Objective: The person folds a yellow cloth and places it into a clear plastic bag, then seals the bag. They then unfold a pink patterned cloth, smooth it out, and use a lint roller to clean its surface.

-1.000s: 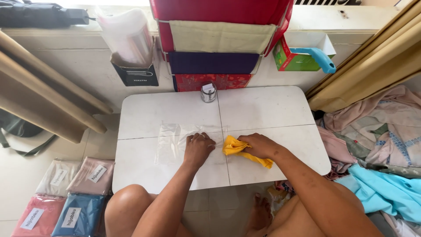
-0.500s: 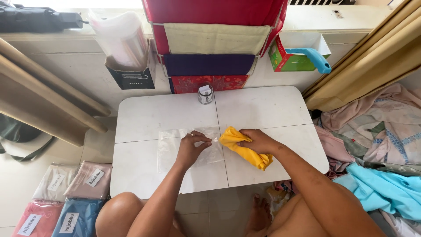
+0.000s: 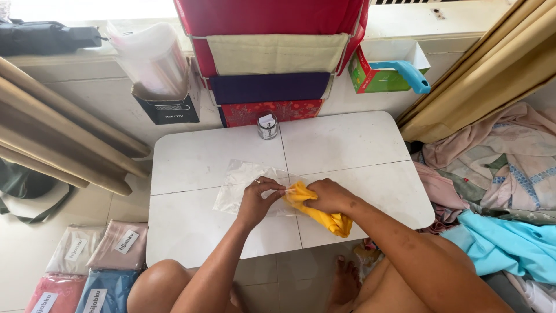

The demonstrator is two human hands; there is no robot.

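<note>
A person sitting on the floor is working at a low white desk (image 3: 208,156), knees tucked beneath its near edge. The left hand (image 3: 258,200) is pinching the open end of a clear plastic bag (image 3: 240,182) with narrow fingers, seemingly to keep the mouth spread and steady. The right hand (image 3: 327,196) is closed around a folded yellow cloth (image 3: 324,215), its leading edge meeting the bag's mouth while the rest is trailing back toward the desk's near edge. To the near left, packed cloths in clear bags (image 3: 87,266) are lying in a row on the floor. To the right, loose fabrics (image 3: 498,174) are heaped beside the desk. Further back, a small tin (image 3: 267,126) is standing at the desk's far edge, below stacked folded cloths (image 3: 272,64) against the wall, with a black box of clear bags (image 3: 159,75) to their left.
</note>
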